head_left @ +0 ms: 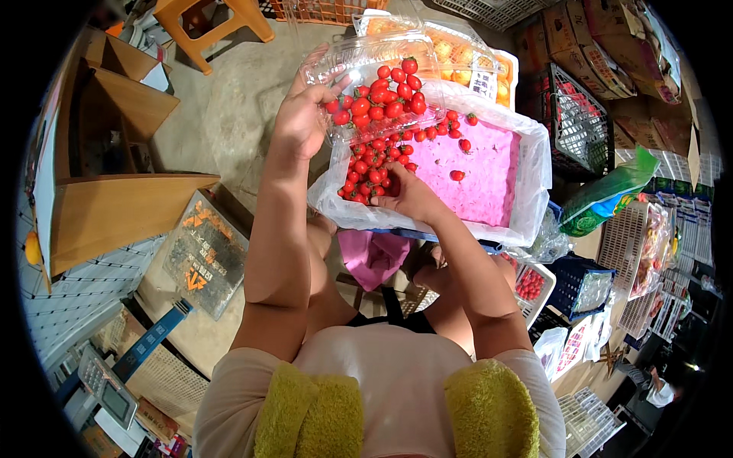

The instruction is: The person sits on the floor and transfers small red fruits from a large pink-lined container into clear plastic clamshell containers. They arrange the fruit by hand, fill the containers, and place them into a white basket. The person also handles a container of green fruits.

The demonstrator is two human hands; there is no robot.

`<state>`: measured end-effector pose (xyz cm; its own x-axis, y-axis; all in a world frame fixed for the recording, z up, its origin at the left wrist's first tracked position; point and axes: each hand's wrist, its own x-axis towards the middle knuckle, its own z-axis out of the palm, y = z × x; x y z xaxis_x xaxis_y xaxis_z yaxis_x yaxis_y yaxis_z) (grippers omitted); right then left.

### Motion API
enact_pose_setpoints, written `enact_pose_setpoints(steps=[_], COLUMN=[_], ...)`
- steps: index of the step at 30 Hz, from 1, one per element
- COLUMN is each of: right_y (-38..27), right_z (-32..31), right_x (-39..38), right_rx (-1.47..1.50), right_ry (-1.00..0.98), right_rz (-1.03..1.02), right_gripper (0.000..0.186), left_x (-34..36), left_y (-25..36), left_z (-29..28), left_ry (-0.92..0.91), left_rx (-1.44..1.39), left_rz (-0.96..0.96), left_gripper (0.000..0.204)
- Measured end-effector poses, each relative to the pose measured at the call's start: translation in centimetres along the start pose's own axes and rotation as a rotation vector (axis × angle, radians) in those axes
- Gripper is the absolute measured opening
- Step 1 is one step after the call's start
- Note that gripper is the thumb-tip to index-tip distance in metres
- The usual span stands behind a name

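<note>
My left hand (307, 114) grips a clear plastic clamshell box (324, 72) by its left side, with the lid standing up at the back. Red cherry tomatoes (393, 91) partly fill it. The box is held over the left end of a crate lined with white plastic (534, 164) and a pink sheet (481, 183). Loose cherry tomatoes (370, 169) are heaped in that left end, and a few lie scattered on the pink sheet. In the heap, my right hand (412, 197) has its fingers curled among the tomatoes; what they hold is partly hidden.
Beyond the crate stands a white crate of orange-yellow fruit (458, 61). A yellow stool (214, 27) is at the far left, a wooden cabinet (122, 214) nearer. On the right are a black crate (576, 118), a green bag (611, 191) and cardboard boxes (588, 38). A scale (111, 389) sits lower left.
</note>
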<state>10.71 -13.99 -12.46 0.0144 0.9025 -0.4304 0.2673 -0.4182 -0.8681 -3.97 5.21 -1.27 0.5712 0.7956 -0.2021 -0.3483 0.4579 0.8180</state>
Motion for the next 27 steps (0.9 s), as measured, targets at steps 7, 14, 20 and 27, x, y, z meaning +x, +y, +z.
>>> enact_pose_setpoints(steps=[7,14,20,27], right_y=[-1.3,0.4,-1.1,-2.4], right_z=[-2.7,-0.4,-5.1,-6.4], right_x=[-0.4,0.7,-1.8,-3.4], right_rx=[0.417,0.118,1.005,1.782], right_ry=[-0.128,-0.012,-0.143,-0.17], right_rz=[0.299,-0.013,0.236,-0.089], right_gripper=[0.047,0.039,0.028,0.041], left_x=[0.5,0.4,-0.3,0.6], left_y=[-0.7,-0.9,-0.2,-1.4], left_z=[-0.3,-0.1,0.5,-1.5], left_ry=[0.012,0.031,0.061,0.02], left_rx=[0.041,-0.049,0.046,0.055], left_rz=[-0.029,-0.036,-0.071,-0.128], left_gripper=[0.074,0.07,0.07,0.071])
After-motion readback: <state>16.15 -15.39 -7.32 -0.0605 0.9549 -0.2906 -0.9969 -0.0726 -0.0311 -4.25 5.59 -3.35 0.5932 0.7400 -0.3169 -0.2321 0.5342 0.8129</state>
